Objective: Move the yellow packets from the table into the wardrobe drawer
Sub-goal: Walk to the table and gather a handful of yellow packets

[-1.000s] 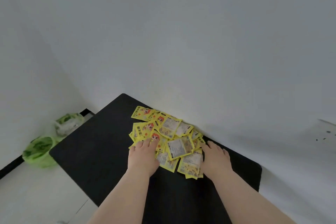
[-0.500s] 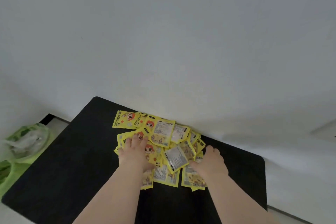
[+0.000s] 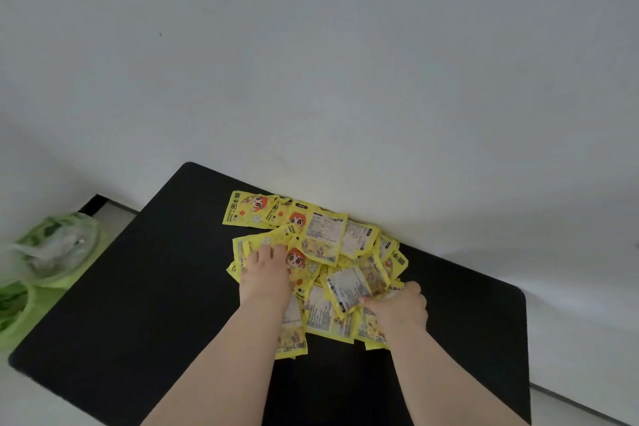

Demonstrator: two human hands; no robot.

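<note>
A loose heap of several yellow packets (image 3: 323, 242) with a red-haired cartoon print lies on the black table (image 3: 138, 294), against the white wall. My left hand (image 3: 264, 278) rests flat on the left side of the heap, fingers spread over the packets. At the heap's right front, my right hand (image 3: 397, 308) has its fingers curled around the edge of a packet (image 3: 345, 287) that tilts up from the pile. The wardrobe drawer is not in view.
Two green plastic bags (image 3: 52, 249) sit on the pale floor left of the table. The white wall (image 3: 345, 79) stands directly behind the heap. The table's right edge (image 3: 524, 339) is close to my right hand.
Both hands have pressed further into the heap. My right hand went from lying flat beside the packets to curling its fingers around one packet's edge. The camera tilted down and right.
</note>
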